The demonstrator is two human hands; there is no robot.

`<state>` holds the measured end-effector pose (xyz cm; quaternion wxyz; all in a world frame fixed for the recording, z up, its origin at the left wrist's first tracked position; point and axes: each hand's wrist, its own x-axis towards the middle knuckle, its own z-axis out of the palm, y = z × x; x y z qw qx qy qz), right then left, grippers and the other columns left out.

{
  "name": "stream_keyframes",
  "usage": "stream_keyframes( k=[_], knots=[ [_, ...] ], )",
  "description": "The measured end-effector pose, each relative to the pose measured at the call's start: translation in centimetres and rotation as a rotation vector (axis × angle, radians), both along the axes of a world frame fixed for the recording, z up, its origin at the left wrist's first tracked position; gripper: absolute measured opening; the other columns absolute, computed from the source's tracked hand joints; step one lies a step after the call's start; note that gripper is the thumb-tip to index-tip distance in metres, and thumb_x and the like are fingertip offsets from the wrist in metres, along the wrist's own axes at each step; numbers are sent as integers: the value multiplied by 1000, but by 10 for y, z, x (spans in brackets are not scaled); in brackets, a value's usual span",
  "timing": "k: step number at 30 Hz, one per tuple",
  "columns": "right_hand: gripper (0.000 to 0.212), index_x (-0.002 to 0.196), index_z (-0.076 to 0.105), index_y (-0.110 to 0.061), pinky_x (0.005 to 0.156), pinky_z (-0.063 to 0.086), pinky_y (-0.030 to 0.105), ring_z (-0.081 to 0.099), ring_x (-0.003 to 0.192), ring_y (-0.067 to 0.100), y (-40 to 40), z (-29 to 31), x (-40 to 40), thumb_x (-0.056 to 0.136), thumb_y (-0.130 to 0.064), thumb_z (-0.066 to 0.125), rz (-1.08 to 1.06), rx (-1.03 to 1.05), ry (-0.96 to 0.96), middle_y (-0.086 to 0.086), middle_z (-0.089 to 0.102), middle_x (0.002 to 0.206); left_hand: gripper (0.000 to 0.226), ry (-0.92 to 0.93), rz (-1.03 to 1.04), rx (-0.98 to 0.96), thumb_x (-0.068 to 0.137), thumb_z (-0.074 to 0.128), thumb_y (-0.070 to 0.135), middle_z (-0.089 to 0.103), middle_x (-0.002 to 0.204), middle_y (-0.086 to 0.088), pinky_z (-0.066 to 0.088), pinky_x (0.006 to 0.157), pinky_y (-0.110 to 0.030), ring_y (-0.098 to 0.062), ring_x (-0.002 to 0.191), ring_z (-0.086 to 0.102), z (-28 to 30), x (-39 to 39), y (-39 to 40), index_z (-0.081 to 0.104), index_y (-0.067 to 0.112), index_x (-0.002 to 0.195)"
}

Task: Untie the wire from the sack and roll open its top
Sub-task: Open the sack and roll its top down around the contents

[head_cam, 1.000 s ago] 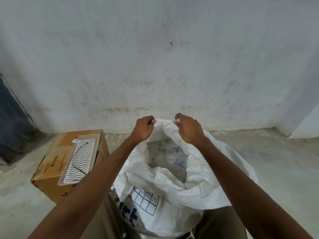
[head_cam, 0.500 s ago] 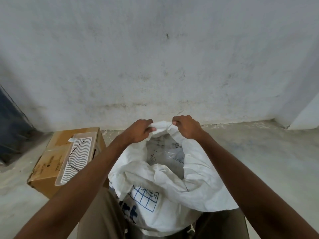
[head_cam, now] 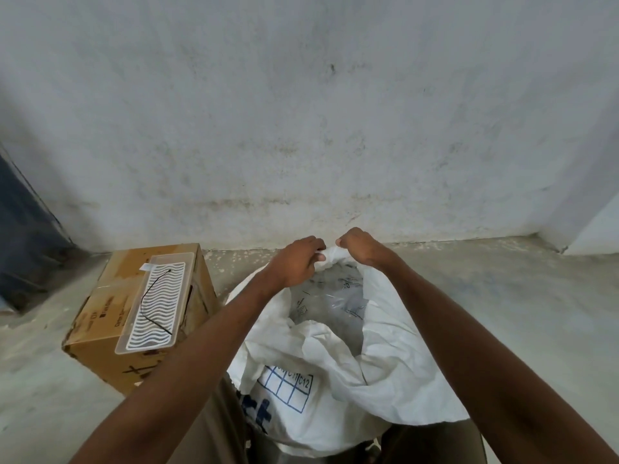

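A white woven sack (head_cam: 395,356) with blue print stands open between my knees, its mouth gaping. Clear plastic packets (head_cam: 335,296) show inside. My left hand (head_cam: 296,262) and my right hand (head_cam: 360,249) both pinch the far rim of the sack, close together, the cloth bunched between them. A thin black wire (head_cam: 149,301) lies loose on a clear tray (head_cam: 157,303) to the left, apart from the sack.
The tray rests on a brown cardboard box (head_cam: 100,316) on the concrete floor at my left. A stained white wall (head_cam: 301,128) stands close behind the sack. A dark blue surface (head_cam: 23,229) leans at far left.
My hands have drawn closer together on the far rim, gathering the cloth between them. The view has shifted slightly.
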<state>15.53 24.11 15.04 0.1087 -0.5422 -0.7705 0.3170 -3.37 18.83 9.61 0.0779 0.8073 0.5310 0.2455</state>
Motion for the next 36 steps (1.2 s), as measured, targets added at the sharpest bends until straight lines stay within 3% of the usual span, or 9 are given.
stream_keyframes(
  k=[3, 8, 14, 18, 21, 25, 31, 33, 36],
  knots=[
    [33, 84, 56, -20, 66, 44, 34, 55, 66, 14, -7, -3, 15, 88, -50, 66, 144, 161, 48, -2, 60, 75, 22, -87, 48, -114, 94, 43, 18, 64, 80, -10, 44, 66, -37, -25, 70, 55, 2, -4, 6, 62, 7, 89],
    [21, 102, 53, -18, 71, 53, 40, 58, 79, 21, -16, -27, 34, 94, -35, 62, 189, 510, -167, 0, 60, 91, 30, -168, 211, -351, 93, 42, 9, 52, 64, -4, 33, 68, -35, -22, 65, 44, 16, -19, 15, 48, 11, 64],
    [31, 74, 57, -23, 62, 40, 31, 57, 69, 22, -6, -25, 43, 97, -44, 56, 79, 420, 25, -2, 59, 73, 39, -76, 80, -290, 98, 45, 61, 59, 115, 2, 47, 87, -40, -17, 101, 57, 11, -3, 19, 52, 32, 125],
    [50, 59, 51, -19, 61, 33, 31, 45, 60, 16, -2, -20, 48, 95, -52, 54, 107, 261, 140, -6, 47, 58, 20, 18, -48, -109, 99, 42, 31, 59, 80, 1, 50, 74, -46, -23, 75, 56, 1, 6, 25, 56, 20, 88],
    [43, 76, 61, -10, 60, 41, 33, 55, 60, 15, -9, -23, 53, 95, -48, 61, 137, 236, 101, 2, 61, 68, 26, 135, 79, -141, 92, 37, 29, 69, 80, -1, 48, 77, -40, -24, 73, 59, 7, 13, 29, 59, 23, 80],
    [32, 105, 56, -13, 73, 49, 38, 60, 82, 24, -14, -40, 66, 97, -43, 58, 61, 289, -105, 9, 64, 97, 37, 119, 278, -370, 96, 40, 34, 68, 127, -2, 43, 92, -40, -26, 101, 61, 5, 7, 44, 74, 27, 110],
    [24, 90, 65, -19, 72, 41, 32, 67, 89, 30, -12, -30, 75, 103, -30, 47, -48, 392, -170, 7, 69, 93, 27, -14, 11, -343, 99, 39, 46, 70, 105, 9, 43, 89, -37, -15, 93, 62, 9, 40, 40, 61, 33, 110],
    [35, 66, 52, -27, 72, 43, 34, 64, 78, 26, -12, -25, 75, 101, -31, 49, -36, 328, -134, -1, 61, 76, 21, -23, -44, -344, 103, 42, 42, 66, 86, 7, 45, 77, -37, -17, 81, 60, 5, 48, 39, 58, 34, 92],
    [26, 77, 56, -32, 80, 49, 40, 62, 84, 23, -17, -24, 79, 99, -44, 47, -18, 282, -102, -1, 65, 88, 35, -48, 18, -301, 99, 46, 21, 57, 69, 10, 36, 66, -32, -20, 71, 54, 5, 50, 44, 47, 31, 65]
  ],
)
